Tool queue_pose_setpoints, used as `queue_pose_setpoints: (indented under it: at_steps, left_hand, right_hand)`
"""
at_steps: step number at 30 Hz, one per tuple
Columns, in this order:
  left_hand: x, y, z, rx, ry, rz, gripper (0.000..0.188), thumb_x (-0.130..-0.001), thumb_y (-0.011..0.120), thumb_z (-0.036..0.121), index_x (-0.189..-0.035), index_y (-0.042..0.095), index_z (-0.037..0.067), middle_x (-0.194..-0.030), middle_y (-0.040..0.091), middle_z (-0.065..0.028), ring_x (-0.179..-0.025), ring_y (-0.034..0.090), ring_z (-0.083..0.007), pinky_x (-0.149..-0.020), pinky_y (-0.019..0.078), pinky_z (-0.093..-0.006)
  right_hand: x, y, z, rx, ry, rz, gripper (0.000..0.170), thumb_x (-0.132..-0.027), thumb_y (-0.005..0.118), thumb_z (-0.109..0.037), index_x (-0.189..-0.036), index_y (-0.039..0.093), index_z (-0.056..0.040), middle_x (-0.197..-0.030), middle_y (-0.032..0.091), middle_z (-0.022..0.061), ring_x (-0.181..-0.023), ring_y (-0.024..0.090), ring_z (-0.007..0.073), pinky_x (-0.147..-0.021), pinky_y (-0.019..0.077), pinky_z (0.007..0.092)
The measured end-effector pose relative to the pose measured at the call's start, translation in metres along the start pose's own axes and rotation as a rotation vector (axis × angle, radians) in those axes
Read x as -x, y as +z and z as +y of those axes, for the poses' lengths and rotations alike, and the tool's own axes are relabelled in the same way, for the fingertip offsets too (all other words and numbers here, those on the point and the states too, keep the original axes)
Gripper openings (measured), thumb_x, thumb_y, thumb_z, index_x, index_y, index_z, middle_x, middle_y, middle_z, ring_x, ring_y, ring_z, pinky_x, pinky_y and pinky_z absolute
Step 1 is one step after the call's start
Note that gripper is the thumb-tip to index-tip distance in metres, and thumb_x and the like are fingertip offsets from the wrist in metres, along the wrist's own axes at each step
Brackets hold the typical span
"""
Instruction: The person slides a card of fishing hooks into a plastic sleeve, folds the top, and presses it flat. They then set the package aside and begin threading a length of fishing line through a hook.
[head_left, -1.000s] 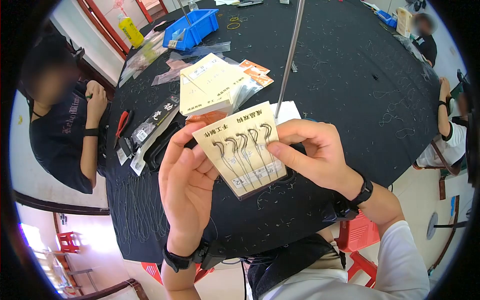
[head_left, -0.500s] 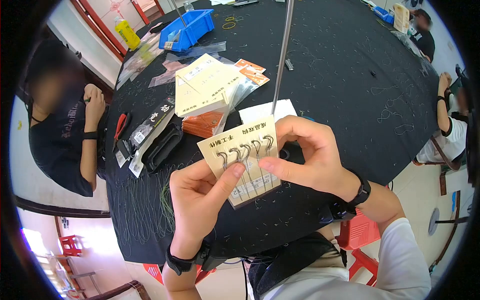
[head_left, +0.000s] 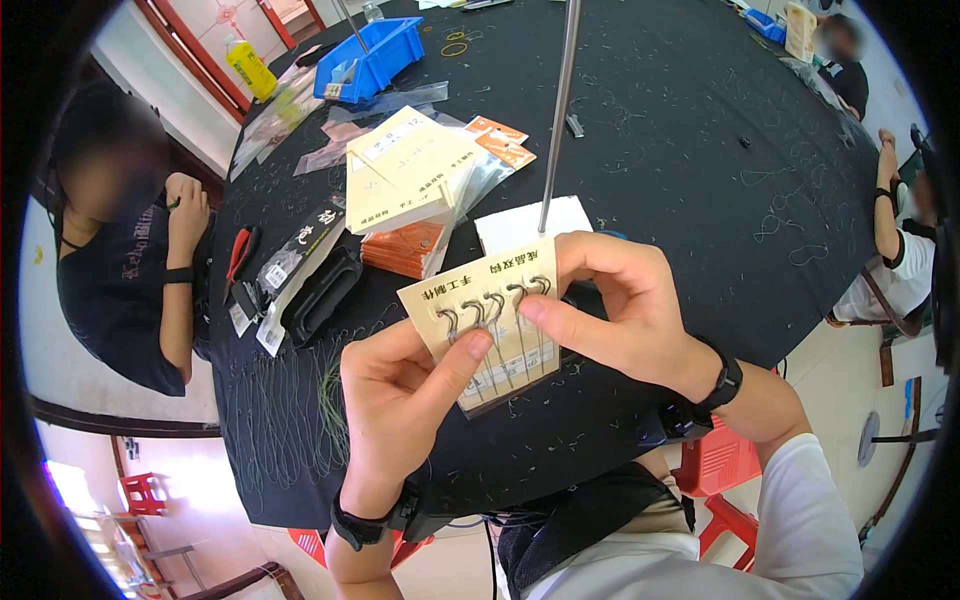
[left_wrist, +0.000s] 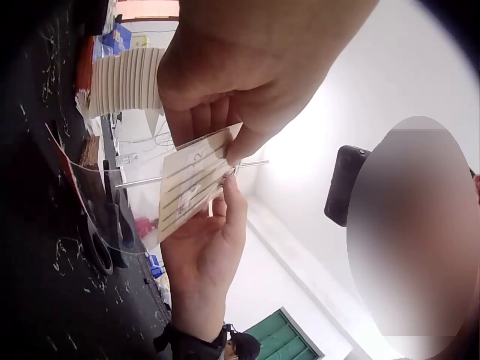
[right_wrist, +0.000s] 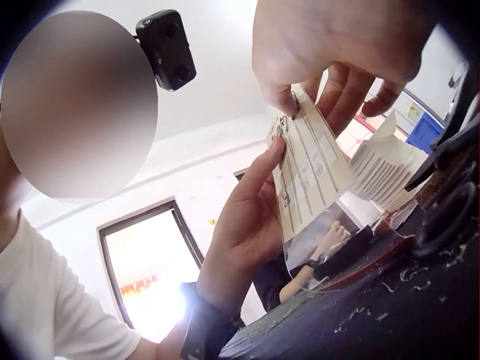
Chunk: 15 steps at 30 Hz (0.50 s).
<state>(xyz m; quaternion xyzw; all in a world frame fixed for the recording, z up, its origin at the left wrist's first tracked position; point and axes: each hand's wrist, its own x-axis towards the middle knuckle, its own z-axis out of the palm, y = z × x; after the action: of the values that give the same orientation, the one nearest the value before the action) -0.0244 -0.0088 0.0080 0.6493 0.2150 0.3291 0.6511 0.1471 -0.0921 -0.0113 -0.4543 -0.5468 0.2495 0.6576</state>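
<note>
A cream card (head_left: 475, 284) printed with dark characters carries several dark fishing hooks (head_left: 493, 304), their thin lines running down its face. My left hand (head_left: 395, 405) pinches the card's left side, thumb on the front over the lines, fingers behind. On the other side my right hand (head_left: 625, 318) grips it too, with the thumb pressed on the front just below the right-hand hooks. The left wrist view shows the card (left_wrist: 186, 178) tilted between both thumbs, lines strung along it. Clear plastic (right_wrist: 304, 251) extends past the card's lower end in the right wrist view.
Beyond the card stand a white block (head_left: 510, 226) with a metal rod (head_left: 562, 120), a stack of similar cards (head_left: 400, 190) and orange packets (head_left: 405, 248). Left lie a black case (head_left: 322, 295), red-handled pliers (head_left: 240, 255) and looped lines (head_left: 280, 410). A blue bin (head_left: 370, 65) sits farther back.
The left hand shifted its hold, bringing its thumb from the card's edge onto the front. The card came slightly lower. The right thumb slid inward, then up toward the hooks.
</note>
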Motion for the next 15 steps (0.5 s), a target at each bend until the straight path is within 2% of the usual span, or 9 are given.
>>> queue_pose_setpoints:
  at_steps: [2, 3, 5, 6, 8, 15]
  left_hand:
    - [0.0, -0.001, 0.001, -0.006, -0.018, -0.006, 0.02, -0.085, 0.065, 0.004, -0.102, 0.064, -0.007, -0.087, 0.068, -0.0093, -0.077, 0.062, -0.0084, -0.066, 0.0494, -0.0204]
    - [0.0, -0.001, 0.001, -0.013, -0.037, -0.012, 0.02, -0.085, 0.064, 0.004, -0.102, 0.064, -0.007, -0.087, 0.068, -0.0096, -0.078, 0.062, -0.0086, -0.066, 0.0497, -0.0206]
    - [0.0, -0.002, 0.001, 0.001, -0.05, -0.023, 0.021, -0.085, 0.064, 0.004, -0.102, 0.064, -0.007, -0.088, 0.068, -0.0099, -0.078, 0.062, -0.0089, -0.067, 0.05, -0.021]
    - [0.0, -0.002, 0.0, 0.015, -0.064, -0.033, 0.021, -0.085, 0.064, 0.005, -0.103, 0.064, -0.007, -0.088, 0.068, -0.0103, -0.079, 0.062, -0.0091, -0.067, 0.0503, -0.0214]
    - [-0.001, -0.001, 0.0, 0.027, -0.067, -0.034, 0.022, -0.086, 0.064, 0.005, -0.103, 0.063, -0.007, -0.089, 0.068, -0.0105, -0.079, 0.063, -0.0094, -0.068, 0.0505, -0.0218]
    - [-0.001, -0.001, -0.001, 0.057, -0.086, -0.038, 0.023, -0.086, 0.063, 0.004, -0.105, 0.062, -0.008, -0.09, 0.068, -0.0115, -0.08, 0.063, -0.0104, -0.068, 0.0513, -0.0227]
  right_hand:
    - [0.0, 0.001, 0.001, -0.01, -0.017, 0.05, 0.023, -0.081, 0.066, -0.005, -0.103, 0.062, -0.0007, -0.081, 0.064, 0.0036, -0.067, 0.058, 0.0049, -0.062, 0.0447, 0.0194]
    - [-0.001, 0.002, -0.001, -0.011, -0.017, 0.049, 0.023, -0.081, 0.066, -0.005, -0.103, 0.062, -0.0007, -0.081, 0.064, 0.0036, -0.067, 0.058, 0.0049, -0.062, 0.0447, 0.0194]
    - [-0.003, 0.002, -0.007, -0.03, -0.011, 0.059, 0.035, -0.08, 0.065, -0.002, -0.115, 0.059, -0.0033, -0.089, 0.064, 0.0051, -0.067, 0.059, 0.0049, -0.063, 0.045, 0.0193]
    - [-0.003, 0.0, -0.009, -0.03, -0.01, 0.059, 0.035, -0.08, 0.065, -0.002, -0.115, 0.059, -0.0033, -0.089, 0.064, 0.0051, -0.067, 0.059, 0.0049, -0.063, 0.045, 0.0193]
    - [-0.003, -0.005, -0.011, 0.076, -0.025, -0.084, 0.038, -0.079, 0.063, 0.004, -0.117, 0.056, 0.0009, -0.107, 0.06, 0.0089, -0.082, 0.058, 0.0075, -0.072, 0.0452, 0.0233]
    - [-0.002, -0.007, -0.007, 0.102, -0.038, -0.092, 0.037, -0.079, 0.063, 0.005, -0.116, 0.057, 0.0005, -0.11, 0.058, 0.0095, -0.086, 0.059, 0.009, -0.073, 0.046, 0.0234]
